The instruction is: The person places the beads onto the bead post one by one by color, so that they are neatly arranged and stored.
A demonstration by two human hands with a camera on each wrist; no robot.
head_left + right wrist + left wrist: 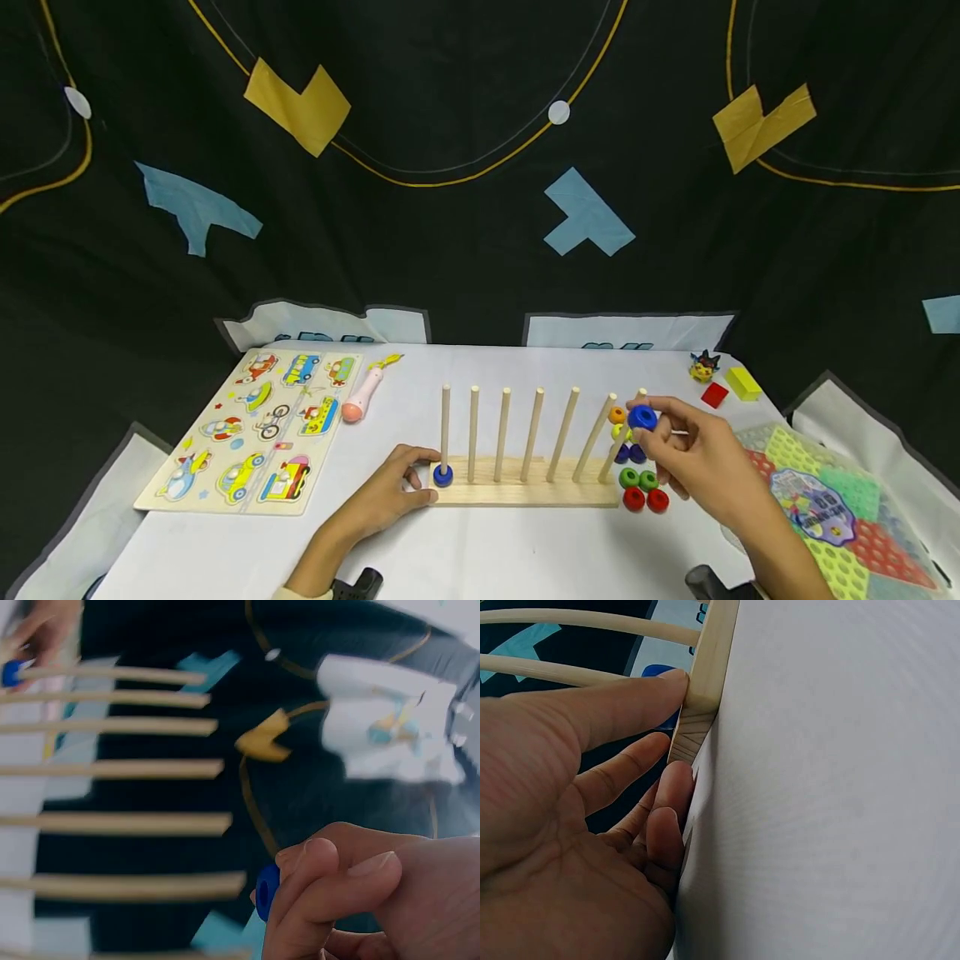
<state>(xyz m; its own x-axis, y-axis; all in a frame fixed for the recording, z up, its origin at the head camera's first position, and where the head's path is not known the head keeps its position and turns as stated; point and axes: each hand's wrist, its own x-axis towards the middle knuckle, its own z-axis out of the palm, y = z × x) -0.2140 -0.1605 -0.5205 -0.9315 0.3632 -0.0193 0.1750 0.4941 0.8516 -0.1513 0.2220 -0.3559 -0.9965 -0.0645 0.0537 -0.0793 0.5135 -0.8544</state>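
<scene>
Left hand is gripping the left end of the wooden peg stand, thumb and fingers bent. Seated blue ring is sitting low on the leftmost peg, just right of that hand. Red rings are lying past the stand's right end. Raised blue ring is being pinched at the right hand's fingertips, near the rightmost peg's top.

The right hand pinches a blue ring near the pegs; the left hand is beside another ring on the farthest peg.
</scene>
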